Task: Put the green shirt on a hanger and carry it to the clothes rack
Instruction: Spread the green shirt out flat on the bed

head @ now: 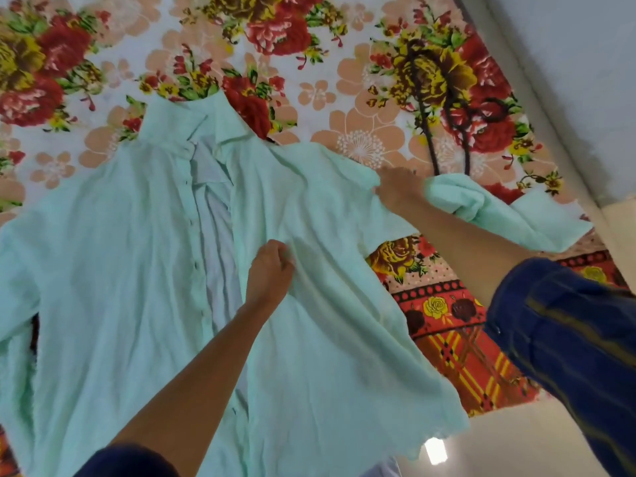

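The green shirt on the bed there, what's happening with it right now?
A person has the green shirt spread front-up and unbuttoned on a floral bedsheet. Their left hand pinches the fabric of one front panel near the middle, and their right hand grips the shirt at the shoulder where the sleeve begins. No hanger or clothes rack is in view, so the shirt is not yet hung.

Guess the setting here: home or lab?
Likely a home bedroom: a floral printed bedsheet covers a bed beside a plain pale wall, and a mint-green button-up cotton shirt lies spread on it.
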